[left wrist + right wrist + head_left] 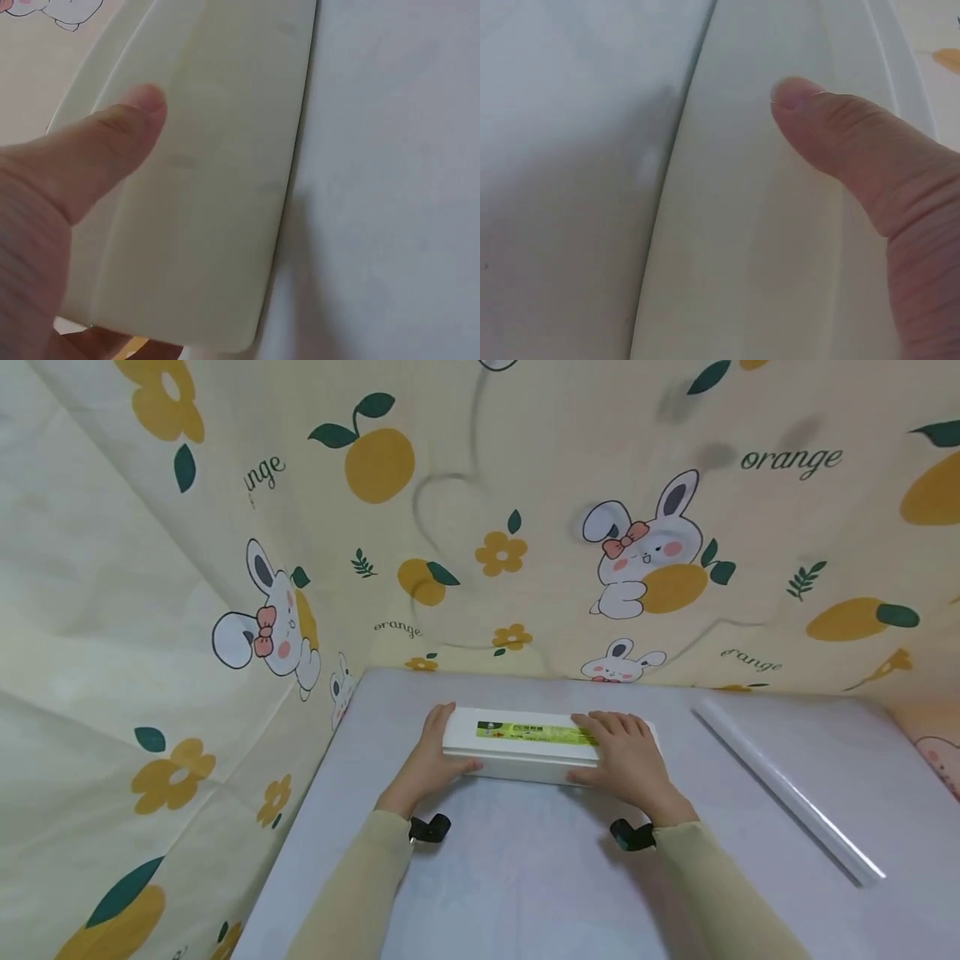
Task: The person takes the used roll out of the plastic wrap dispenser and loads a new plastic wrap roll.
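A long white box, which looks like a cling film dispenser, lies crosswise on the table with a yellow-green label on its lid. My left hand grips its left end, thumb on the front face and fingers round the end. Toward the other end, my right hand holds it with the thumb on the front and the fingers spread over the top. In the left wrist view the thumb presses the box's smooth side. The right wrist view shows the other thumb against the same pale side.
A clear, shiny roll of film lies slantwise on the right of the white table. Printed cloth with rabbits and oranges hangs behind the table and along its left side.
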`<state>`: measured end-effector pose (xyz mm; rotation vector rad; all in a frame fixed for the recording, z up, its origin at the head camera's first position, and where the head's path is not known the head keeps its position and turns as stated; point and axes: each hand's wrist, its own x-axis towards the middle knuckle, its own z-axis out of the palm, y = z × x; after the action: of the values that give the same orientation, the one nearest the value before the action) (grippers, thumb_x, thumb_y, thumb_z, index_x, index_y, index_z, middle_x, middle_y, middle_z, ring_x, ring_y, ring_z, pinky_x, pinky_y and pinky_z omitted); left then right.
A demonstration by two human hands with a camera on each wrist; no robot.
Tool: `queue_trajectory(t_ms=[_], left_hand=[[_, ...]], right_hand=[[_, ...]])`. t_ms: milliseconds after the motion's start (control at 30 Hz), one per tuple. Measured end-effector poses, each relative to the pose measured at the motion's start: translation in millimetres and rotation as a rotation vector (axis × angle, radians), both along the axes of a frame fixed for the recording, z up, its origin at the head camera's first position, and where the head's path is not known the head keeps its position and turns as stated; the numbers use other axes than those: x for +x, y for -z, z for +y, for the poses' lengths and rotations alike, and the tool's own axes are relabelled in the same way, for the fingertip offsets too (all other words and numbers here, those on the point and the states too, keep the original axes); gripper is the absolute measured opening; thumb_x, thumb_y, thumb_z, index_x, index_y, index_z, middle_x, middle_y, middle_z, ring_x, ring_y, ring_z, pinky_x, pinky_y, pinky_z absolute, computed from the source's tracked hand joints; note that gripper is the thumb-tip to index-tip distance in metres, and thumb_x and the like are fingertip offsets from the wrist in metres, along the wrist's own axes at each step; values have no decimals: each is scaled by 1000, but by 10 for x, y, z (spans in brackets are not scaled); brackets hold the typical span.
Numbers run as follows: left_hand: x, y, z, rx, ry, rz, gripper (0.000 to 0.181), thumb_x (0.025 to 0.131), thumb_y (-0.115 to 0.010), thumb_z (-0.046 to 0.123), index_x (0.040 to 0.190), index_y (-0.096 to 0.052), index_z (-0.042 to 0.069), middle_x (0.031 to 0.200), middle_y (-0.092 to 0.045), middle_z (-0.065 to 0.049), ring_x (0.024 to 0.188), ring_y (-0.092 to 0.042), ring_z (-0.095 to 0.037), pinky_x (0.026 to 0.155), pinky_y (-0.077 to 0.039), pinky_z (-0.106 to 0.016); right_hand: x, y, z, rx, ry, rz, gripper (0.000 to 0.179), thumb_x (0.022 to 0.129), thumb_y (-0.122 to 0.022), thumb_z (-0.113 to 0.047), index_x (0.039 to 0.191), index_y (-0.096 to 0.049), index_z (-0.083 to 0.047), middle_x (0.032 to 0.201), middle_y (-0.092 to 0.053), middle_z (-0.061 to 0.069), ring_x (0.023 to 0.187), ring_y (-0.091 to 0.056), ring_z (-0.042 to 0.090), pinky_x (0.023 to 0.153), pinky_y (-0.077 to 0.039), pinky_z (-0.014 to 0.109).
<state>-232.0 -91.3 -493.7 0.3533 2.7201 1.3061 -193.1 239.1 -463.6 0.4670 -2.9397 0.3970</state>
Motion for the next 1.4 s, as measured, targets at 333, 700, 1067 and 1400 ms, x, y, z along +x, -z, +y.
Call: queue_trajectory(t_ms=[333, 700, 1067, 1400], left_hand=[[-35, 86, -142, 113, 48, -53, 128, 65, -89, 44, 156, -1, 23, 158, -16, -6, 143, -18, -27, 112, -17, -51], [-117, 179, -255, 252, 113, -145, 128, 63, -92, 32, 154, -3, 27, 149, -35, 1, 136, -31, -21, 111, -19, -51], [-128, 268, -244, 165, 130, -159, 120, 66, -89, 35, 154, -7, 32, 153, -32, 3, 140, -28, -23, 112, -17, -52], [-145, 293, -235, 169, 120, -165, 120, 64, -91, 35, 154, -10, 34, 152, -33, 3, 138, -31, -25, 111, -19, -53]], right_hand=[[17, -11, -23, -7, -12, -5, 93, 68, -79, -60, 145, -44, -22, 141, -45, 11, 128, -33, 37, 106, -17, 57], [-3, 0, -60, 8, -25, 29, 91, 70, -77, -62, 145, -44, -22, 138, -47, 10, 127, -35, 36, 105, -19, 57], [-38, -45, 6, 37, -44, -8, 90, 68, -78, -62, 143, -47, -21, 135, -49, 11, 124, -37, 39, 101, -24, 59], [-148, -204, 20, 60, -95, -73, 85, 65, -83, -57, 135, -55, -17, 131, -53, 16, 117, -46, 41, 100, -34, 57]])
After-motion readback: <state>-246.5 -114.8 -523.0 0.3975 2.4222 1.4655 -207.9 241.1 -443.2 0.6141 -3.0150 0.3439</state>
